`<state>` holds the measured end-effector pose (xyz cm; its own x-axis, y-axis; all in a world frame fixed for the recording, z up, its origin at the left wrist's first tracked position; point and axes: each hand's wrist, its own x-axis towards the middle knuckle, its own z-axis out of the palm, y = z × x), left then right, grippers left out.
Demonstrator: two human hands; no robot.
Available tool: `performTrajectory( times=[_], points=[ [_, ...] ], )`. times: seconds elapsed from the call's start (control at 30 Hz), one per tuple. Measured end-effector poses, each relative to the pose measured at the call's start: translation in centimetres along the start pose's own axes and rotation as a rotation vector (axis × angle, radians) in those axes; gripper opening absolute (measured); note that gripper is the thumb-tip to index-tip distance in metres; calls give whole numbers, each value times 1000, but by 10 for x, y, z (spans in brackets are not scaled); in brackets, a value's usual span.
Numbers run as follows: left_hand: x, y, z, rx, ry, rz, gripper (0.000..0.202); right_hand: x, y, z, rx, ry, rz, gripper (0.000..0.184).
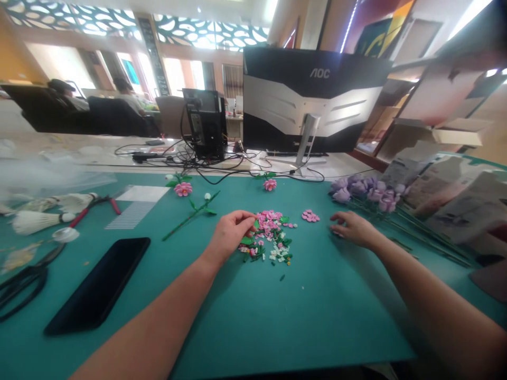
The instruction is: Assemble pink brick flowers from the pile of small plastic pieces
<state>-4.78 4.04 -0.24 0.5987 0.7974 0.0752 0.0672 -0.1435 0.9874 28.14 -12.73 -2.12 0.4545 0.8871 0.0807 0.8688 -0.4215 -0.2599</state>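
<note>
AOC monitor seen from behind, PC tower just left of it (cables tangled), black smartphone on teal mat, shuttlecocks + scissors far left.

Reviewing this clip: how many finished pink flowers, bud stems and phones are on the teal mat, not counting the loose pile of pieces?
Pink flowers: 2
Green stem with white bud: 1
Black phone: 1
Total: 4

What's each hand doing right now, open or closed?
Left hand: fingers curled at the pile of pink plastic pieces; cannot tell if holding one.
Right hand: loosely open, holding nothing, on the teal cutting mat.
</note>
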Motion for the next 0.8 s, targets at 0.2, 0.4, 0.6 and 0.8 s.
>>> performTrajectory(
  times=[0.2,0.4,0.6,0.8],
  points=[
    [-5,3,-1,221,-102,56,27,20,-79,-12,11,-129,-126,21],
    [-8,3,0,413,-109,149,32,42,-112,16,-78,-155,-54,15],
    [-5,-2,2,431,-116,136,31,44,-109,37,-82,-146,-80,16],
    [-6,-6,3,427,-126,116,33,41,-110,38,-44,-161,-130,10]
  ],
)
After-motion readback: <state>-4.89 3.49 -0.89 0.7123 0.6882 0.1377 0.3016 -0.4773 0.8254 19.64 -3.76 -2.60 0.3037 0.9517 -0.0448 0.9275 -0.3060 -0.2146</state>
